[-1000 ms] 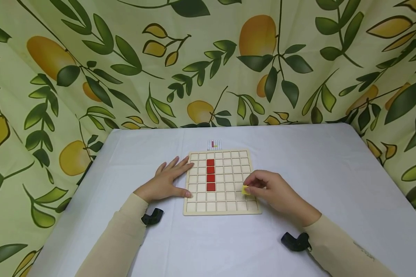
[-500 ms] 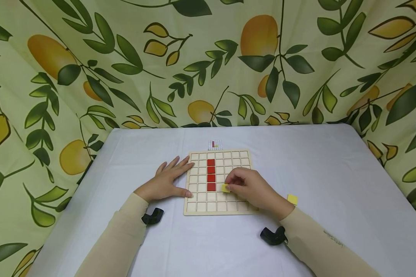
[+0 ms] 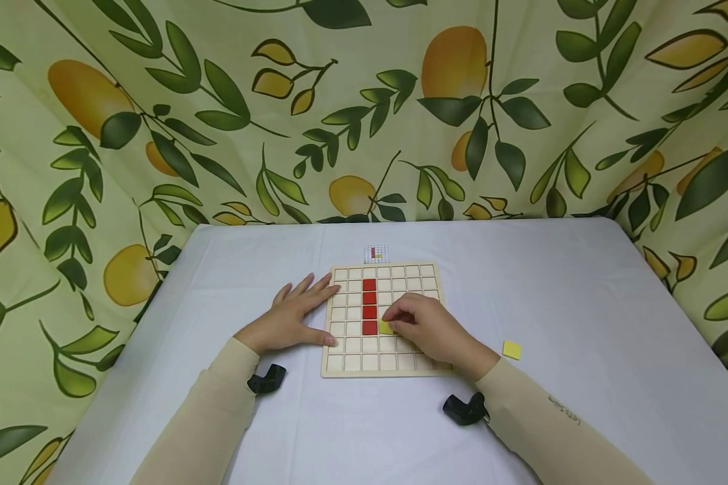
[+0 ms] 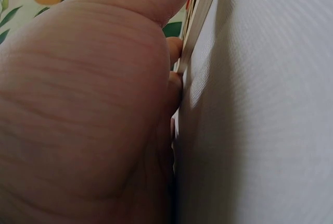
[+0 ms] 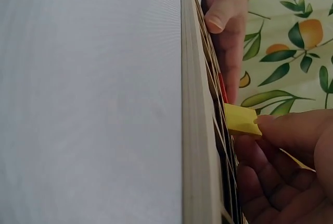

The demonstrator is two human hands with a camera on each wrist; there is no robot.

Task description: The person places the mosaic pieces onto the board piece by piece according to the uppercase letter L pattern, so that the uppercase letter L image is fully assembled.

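No brand or readable writing shows on the board; small print on the right sleeve (image 3: pixel 563 411) is too small to read. The right hand (image 3: pixel 427 327) pinches one yellow tile (image 3: pixel 386 327) over the wooden grid board (image 3: pixel 385 367), just beside the lowest of four red tiles (image 3: pixel 369 306) stacked in a column. The left hand (image 3: pixel 294 313) lies flat with straight fingers against the board's edge. A second yellow tile (image 3: pixel 511 349) lies on the table (image 3: pixel 582 303) to the right of the right hand. One small pattern card (image 3: pixel 376 253) sits beyond the board

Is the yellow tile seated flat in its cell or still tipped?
Tipped: the yellow tile juts up from the wooden grid board, pinched by the right hand.
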